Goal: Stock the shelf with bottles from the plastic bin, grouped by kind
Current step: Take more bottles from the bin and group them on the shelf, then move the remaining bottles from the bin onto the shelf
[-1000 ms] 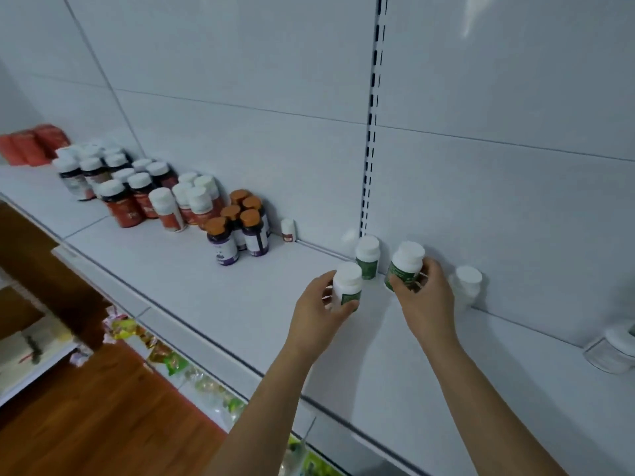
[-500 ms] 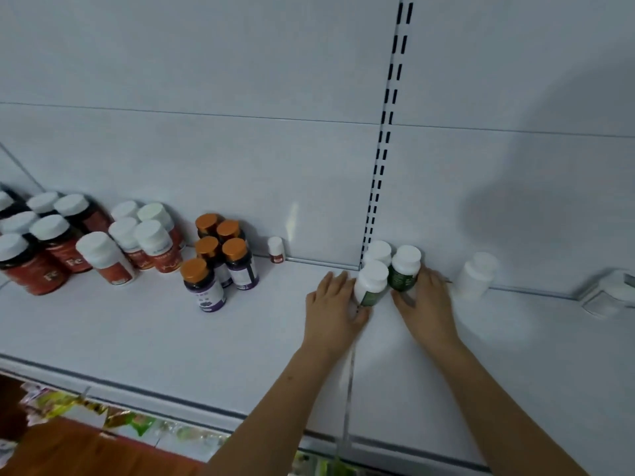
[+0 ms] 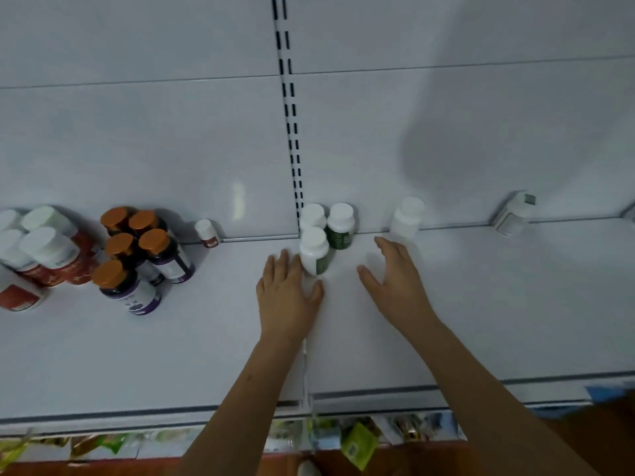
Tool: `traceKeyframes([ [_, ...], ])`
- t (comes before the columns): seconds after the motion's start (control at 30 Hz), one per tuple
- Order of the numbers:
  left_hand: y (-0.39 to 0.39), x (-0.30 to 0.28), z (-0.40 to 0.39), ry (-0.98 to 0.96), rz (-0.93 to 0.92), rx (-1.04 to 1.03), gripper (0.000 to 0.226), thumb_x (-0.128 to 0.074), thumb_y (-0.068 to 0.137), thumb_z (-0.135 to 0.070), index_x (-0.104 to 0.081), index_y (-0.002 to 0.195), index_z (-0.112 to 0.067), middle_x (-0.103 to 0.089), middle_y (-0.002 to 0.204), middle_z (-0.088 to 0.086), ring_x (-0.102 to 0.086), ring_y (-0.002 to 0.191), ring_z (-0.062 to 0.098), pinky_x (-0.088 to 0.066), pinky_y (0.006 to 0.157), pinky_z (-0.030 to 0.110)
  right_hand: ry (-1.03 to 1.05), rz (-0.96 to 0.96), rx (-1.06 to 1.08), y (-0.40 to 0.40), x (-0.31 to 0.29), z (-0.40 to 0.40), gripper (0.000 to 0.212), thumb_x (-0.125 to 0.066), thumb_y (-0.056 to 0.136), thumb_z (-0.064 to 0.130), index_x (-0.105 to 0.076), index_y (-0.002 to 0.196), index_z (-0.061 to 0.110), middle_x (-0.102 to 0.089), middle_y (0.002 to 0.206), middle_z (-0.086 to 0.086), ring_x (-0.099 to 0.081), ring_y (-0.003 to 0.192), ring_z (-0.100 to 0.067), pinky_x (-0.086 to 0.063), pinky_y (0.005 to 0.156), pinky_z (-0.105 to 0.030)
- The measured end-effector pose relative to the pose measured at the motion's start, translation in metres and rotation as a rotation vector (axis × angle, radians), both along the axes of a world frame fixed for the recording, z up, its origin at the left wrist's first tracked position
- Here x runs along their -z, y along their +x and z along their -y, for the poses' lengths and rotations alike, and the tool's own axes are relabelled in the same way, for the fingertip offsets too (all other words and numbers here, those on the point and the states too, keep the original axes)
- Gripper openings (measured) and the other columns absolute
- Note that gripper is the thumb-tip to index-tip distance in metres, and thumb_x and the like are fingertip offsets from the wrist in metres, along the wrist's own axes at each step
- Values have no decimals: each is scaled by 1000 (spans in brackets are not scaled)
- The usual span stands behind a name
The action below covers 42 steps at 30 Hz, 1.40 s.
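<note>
Both hands flat and loose on the shelf point(image 3: 481, 304), no grip on anything. Left hand point(image 3: 287, 297) has its fingers up against the front green bottle point(image 3: 314, 250), probably nudging it square; right hand point(image 3: 395, 283) sits apart, touching nothing. The three green bottles point(image 3: 340, 225) huddle at the back edge by the slotted upright, so that's clearly their group. Purple bottles point(image 3: 144, 259) and red bottles point(image 3: 44, 252) cluster further left, and a plain white bottle point(image 3: 407, 218) stands alone to the right. The red group is cut off at the frame's left edge, labels are unreadable, and the bin isn't visible.
</note>
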<state>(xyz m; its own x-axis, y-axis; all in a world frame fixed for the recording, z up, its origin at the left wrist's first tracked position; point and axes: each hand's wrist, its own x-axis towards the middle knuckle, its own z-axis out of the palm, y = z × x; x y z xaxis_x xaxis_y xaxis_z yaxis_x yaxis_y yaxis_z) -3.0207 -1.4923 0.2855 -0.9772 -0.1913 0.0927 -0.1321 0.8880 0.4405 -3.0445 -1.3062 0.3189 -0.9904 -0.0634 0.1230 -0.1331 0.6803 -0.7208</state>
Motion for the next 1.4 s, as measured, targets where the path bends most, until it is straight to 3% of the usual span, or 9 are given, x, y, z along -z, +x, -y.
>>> traceKeyframes([
  [0.17,43,-11,-54,131,10,-217,68,-62,88,-38,-39,146,-9,-34,152,17,-23,143,35,-23,114,48,-55,-66,-9,29,-31,-46,60,-57,97,34,-35,150,15,-40,147,-2,-41,133,-15,-30,107,-22],
  [0.23,65,-15,-87,151,-62,-192,65,-66,85,-34,-45,141,-9,-42,144,16,-33,135,34,-30,110,48,-53,-115,-14,42,-46,-73,57,-57,97,35,-36,148,18,-41,146,1,-42,131,-12,-31,104,-20],
  [0.33,87,-22,-149,231,-142,-30,58,-63,88,-31,-46,140,-12,-46,140,8,-41,130,26,-38,107,39,-40,-181,-8,61,-67,-128,54,-55,98,36,-38,147,20,-41,147,5,-39,133,-9,-28,104,-17],
  [0.43,107,-33,-221,276,-188,188,52,-60,93,-31,-46,141,-18,-49,136,-3,-43,126,12,-36,103,24,-27,-238,35,89,-78,-199,51,-53,99,38,-41,145,21,-43,145,5,-40,132,-8,-30,104,-18],
  [0.6,151,-35,-351,296,-241,570,38,-61,94,-25,-55,132,-21,-55,121,-8,-51,113,7,-45,96,24,18,-257,180,150,-76,-342,48,-50,100,39,-44,143,20,-45,142,4,-41,131,-9,-33,106,-22],
  [0.77,192,-14,-470,265,-110,841,40,-52,98,-36,-51,137,-26,-53,127,-11,-49,116,4,-41,93,16,37,-180,431,214,-63,-481,49,-50,100,40,-45,143,17,-48,141,-3,-45,126,-14,-31,99,-19],
  [0.93,214,11,-552,285,70,996,44,-47,99,-43,-48,139,-25,-51,129,-8,-49,117,6,-50,92,25,64,-140,582,266,-50,-580,47,-51,101,36,-47,141,12,-50,139,-4,-42,122,-6,-25,96,-10],
  [1.03,209,22,-591,266,117,1013,44,-49,99,-42,-49,138,-23,-51,132,-5,-46,118,5,-42,93,19,49,-111,677,282,-38,-625,49,-50,100,39,-47,141,11,-51,140,-3,-46,128,-12,-30,101,-17],
  [1.4,108,112,-733,275,353,929,41,-56,98,-32,-52,135,-15,-53,131,1,-49,123,18,-46,101,37,80,79,673,214,10,-773,48,-49,101,38,-44,144,17,-51,140,2,-46,125,-7,-30,97,-16],
])
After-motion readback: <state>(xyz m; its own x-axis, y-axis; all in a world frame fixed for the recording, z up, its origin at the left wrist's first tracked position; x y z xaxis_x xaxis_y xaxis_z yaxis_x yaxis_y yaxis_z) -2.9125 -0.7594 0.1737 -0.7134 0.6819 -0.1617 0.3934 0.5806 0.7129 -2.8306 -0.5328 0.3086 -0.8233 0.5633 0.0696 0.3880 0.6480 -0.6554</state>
